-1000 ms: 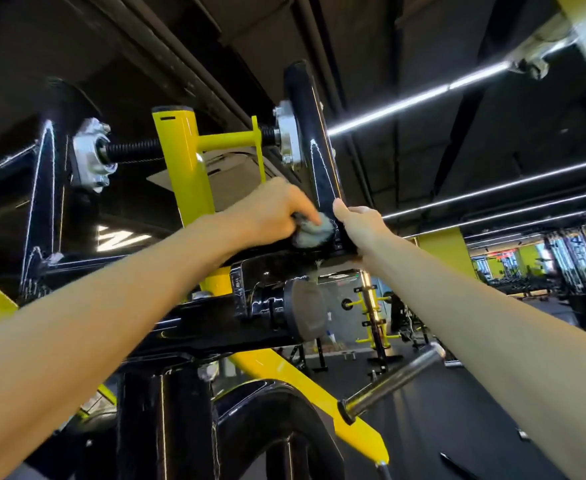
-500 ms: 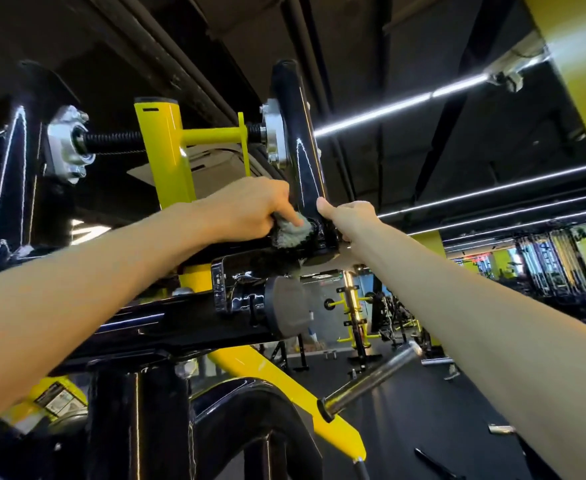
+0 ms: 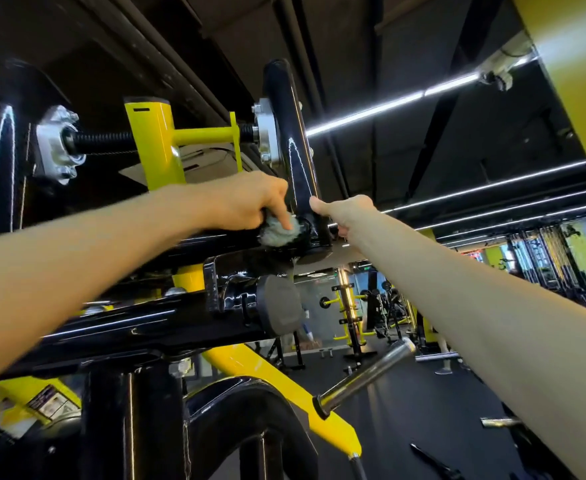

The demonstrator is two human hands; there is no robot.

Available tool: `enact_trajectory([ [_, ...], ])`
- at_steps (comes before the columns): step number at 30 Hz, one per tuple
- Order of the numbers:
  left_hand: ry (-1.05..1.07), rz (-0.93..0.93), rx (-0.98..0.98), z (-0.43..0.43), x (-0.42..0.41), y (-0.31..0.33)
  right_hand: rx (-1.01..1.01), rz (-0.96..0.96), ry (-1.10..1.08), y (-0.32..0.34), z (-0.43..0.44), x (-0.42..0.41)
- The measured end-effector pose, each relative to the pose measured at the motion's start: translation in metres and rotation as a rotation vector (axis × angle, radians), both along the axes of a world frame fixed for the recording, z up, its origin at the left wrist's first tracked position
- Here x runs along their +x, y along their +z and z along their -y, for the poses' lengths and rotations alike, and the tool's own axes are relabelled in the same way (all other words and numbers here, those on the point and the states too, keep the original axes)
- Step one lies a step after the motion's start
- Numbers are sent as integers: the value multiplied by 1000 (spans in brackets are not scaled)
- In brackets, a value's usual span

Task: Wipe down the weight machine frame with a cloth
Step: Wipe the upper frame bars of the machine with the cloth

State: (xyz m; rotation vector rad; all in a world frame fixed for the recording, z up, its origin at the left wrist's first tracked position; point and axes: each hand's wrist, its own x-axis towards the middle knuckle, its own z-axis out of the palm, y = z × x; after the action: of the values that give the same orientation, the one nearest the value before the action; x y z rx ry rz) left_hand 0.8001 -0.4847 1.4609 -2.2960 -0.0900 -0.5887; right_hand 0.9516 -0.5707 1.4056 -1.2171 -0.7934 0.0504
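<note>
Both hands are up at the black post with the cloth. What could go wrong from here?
1. The left hand presses a bunched cloth into the joint at the foot of the black post; it may snag there or slip free.
2. The right hand grips the post close to the yellow arm; if that arm can swing, fingers might get pinched.
3. The chrome peg juts out under the right forearm; lowering the arm could knock it.
</note>
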Motion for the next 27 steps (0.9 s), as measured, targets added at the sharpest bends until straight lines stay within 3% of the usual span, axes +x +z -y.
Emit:
enact_trajectory([
  [3, 131, -79, 0, 4, -14, 15, -14, 12, -25, 1, 1, 0],
  [9, -136, 89, 38, 11, 27, -5, -32, 0, -45, 3, -2, 0],
  [15, -63, 130, -214, -41, -65, -1, 8, 84, -157, 4, -8, 5],
  [18, 50, 161, -260, -48, -89, 0, -90, 284, -450, 0, -11, 1],
  [21, -60, 213, -234, -28, -49, -9, 28, 687, -740, -1, -8, -13],
  [24, -216, 266, -288, -35, -25, -24, 32, 995, -640, 3, -13, -28],
  [27, -149, 338, -447, -58, -65, -9, -104, 1057, -440, 2, -21, -33],
])
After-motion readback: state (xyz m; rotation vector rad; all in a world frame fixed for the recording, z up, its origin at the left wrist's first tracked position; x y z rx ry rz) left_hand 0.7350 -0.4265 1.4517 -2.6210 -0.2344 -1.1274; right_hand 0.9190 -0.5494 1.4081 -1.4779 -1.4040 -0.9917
